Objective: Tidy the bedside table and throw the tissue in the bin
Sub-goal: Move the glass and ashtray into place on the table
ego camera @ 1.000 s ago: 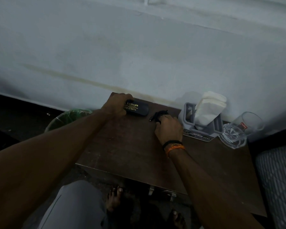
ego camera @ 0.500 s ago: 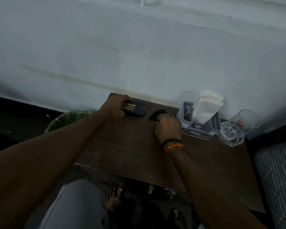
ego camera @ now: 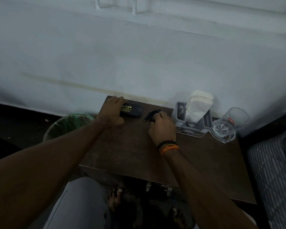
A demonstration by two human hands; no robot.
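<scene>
**Bedside table: case and cable being squared up, tissues not yet touched**

Spectacle case [ego camera: 131, 110], black, gold "Opticals" lettering, lies flat near the table's back edge, centre-left of frame. Rigid shell, light, smooth and likely a bit slippery; best taken across its short width, thumb one side, fingers the other. Long axis runs left-right, roughly parallel to the wall; rounded right end points toward the cable.

Left hand [ego camera: 111, 111] rests on the case's left end, fingers spread over it, thumb on the near side; a loose hold or a push, not a lift.

Cable [ego camera: 153, 114], black, bunched, just right of the case and apart from it. Limp, light; a plug tip sticks out to lower left. Gather as a bundle, not by one strand. Right hand [ego camera: 163, 127] curls over it, fingers closed down; whether it truly grips is hard to tell in this dim light.

Tissues [ego camera: 199, 104], white, soft, standing upright in a grey holder [ego camera: 180, 113], right of the cable. Pinch at the top.

Glass tumbler [ego camera: 228, 125], fragile, further right, tilted in view.

Bin [ego camera: 68, 124], green-lined, on the floor left of the bedside table [ego camera: 130, 151].
</scene>
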